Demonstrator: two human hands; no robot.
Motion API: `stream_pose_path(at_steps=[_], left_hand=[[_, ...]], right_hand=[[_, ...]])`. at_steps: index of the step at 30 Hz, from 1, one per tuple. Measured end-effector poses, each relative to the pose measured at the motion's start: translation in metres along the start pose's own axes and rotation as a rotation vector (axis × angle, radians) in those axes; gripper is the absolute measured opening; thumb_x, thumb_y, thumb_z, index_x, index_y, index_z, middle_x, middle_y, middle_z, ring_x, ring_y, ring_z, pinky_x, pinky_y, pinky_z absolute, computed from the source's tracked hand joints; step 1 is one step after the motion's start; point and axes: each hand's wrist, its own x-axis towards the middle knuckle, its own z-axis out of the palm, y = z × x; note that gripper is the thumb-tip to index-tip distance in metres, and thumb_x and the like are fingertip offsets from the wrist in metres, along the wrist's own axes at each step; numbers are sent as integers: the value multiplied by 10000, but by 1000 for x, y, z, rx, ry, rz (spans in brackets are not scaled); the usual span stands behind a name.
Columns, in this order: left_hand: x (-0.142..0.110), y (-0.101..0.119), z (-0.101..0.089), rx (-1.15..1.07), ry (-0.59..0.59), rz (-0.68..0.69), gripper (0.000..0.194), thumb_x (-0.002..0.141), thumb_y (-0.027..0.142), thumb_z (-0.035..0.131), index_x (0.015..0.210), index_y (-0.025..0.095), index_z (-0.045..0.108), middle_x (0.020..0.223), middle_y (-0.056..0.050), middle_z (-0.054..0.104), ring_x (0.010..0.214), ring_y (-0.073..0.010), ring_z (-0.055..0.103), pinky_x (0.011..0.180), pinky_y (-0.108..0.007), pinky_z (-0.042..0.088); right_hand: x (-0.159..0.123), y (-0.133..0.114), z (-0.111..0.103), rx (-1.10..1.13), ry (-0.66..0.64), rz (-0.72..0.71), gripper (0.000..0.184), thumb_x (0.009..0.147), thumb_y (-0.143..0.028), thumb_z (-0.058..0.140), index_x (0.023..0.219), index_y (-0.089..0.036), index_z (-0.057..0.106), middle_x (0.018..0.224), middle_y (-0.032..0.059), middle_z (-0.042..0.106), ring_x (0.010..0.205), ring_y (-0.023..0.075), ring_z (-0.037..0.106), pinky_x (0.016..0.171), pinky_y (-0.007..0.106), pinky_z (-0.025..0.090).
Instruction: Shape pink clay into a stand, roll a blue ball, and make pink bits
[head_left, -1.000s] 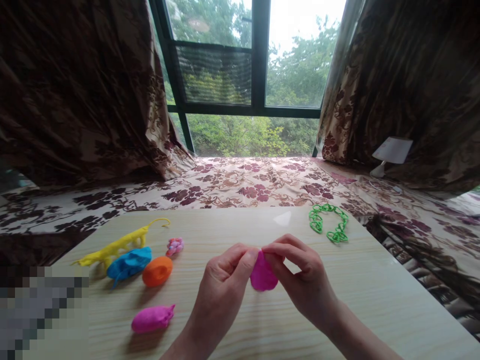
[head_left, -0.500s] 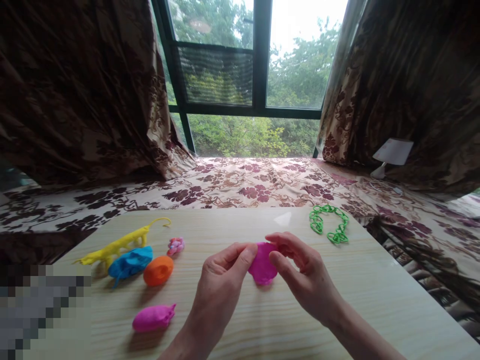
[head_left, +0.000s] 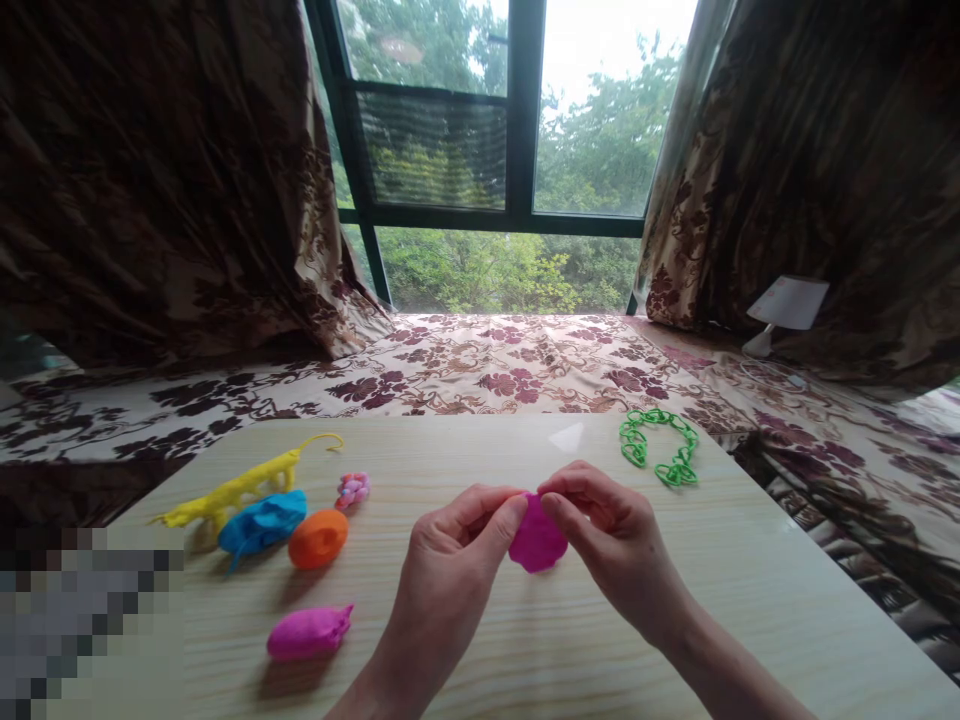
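A flattened piece of magenta modelling clay [head_left: 538,540] with a wavy edge hangs above the table between my hands. My left hand [head_left: 461,555] pinches its upper left edge between thumb and fingers. At the upper right edge, my right hand [head_left: 615,535] grips it the same way, the two thumbs close together. Left of my left hand lies a magenta clay lump [head_left: 309,633] with a pinched end. Farther back on that side are an orange clay lump [head_left: 319,540] with a dent and a crumpled blue clay piece [head_left: 262,525].
A yellow clay figure [head_left: 240,488] with a thin curled tail and a small pink beaded cluster [head_left: 352,489] lie at the table's [head_left: 750,600] left. A green linked clay chain [head_left: 660,445] curves at the back right. Beyond stand a white lamp [head_left: 787,302] and floral curtains [head_left: 690,200].
My right hand has closed from a looser hold into a pinch on the clay's top edge. The clay and my left hand have shifted slightly to the right.
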Motion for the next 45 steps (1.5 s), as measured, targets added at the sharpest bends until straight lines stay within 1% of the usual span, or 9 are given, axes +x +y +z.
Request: stream_pose_path(at_steps=[8,11,15,19,26,30,35,39,45], left_hand=[[-2,-1,2,84,-38,74,215,772,284,572,920,181,690,827,-30,643,781,-167,589,693,-242,469],[-1,-3,1,62,-26,40,226,769,295,577,935,182,681,799,-23,658,771,-160,594,697,-240,471],[3,-6,1,-40,82,-28,252,746,315,606,950,179,666,780,-16,684,759,-144,598,706,-232,477],[4,-6,0,-62,45,-59,285,754,332,593,979,170,657,801,-33,692,724,-145,600,690,-254,486],[0,-2,-1,32,40,30,240,751,300,593,936,181,688,798,-23,696,742,-154,600,679,-228,463],[0,-3,-1,31,78,30,244,752,307,591,942,188,687,808,-17,697,759,-154,594,687,-221,459],[2,-6,-1,21,51,30,281,766,315,580,1011,201,657,826,-21,681,791,-163,600,700,-238,473],[0,-2,1,76,-6,79,221,780,291,561,928,191,690,857,-30,667,776,-157,590,689,-236,467],[-1,-3,1,86,1,42,232,775,303,569,934,179,683,824,-29,682,739,-154,595,670,-241,472]], right_hand=[[-1,0,1,-95,-30,-33,114,812,-230,546,761,-168,626,728,17,553,664,123,520,596,244,425],[0,-1,-1,-97,-52,-16,148,826,-243,528,774,-169,646,743,23,565,674,124,527,598,243,426],[2,0,-3,-33,-51,68,166,842,-291,512,898,-177,620,832,37,602,749,142,558,648,249,457],[1,3,-3,16,-45,111,141,834,-285,527,902,-175,585,789,26,609,704,136,561,625,249,474],[-2,0,1,-28,-59,90,119,831,-268,534,877,-180,599,786,17,596,715,128,553,660,245,463],[-1,-1,1,10,-37,110,145,829,-304,533,846,-173,591,766,19,604,682,127,546,591,225,459],[0,0,-2,8,-44,66,140,834,-282,526,816,-168,605,721,6,558,628,112,521,569,227,444],[0,-1,-3,-93,-50,11,134,833,-238,527,791,-169,634,732,17,553,668,124,514,604,246,424],[-1,-2,0,-172,-70,-32,146,832,-220,525,770,-166,646,726,22,555,669,130,516,600,256,411]])
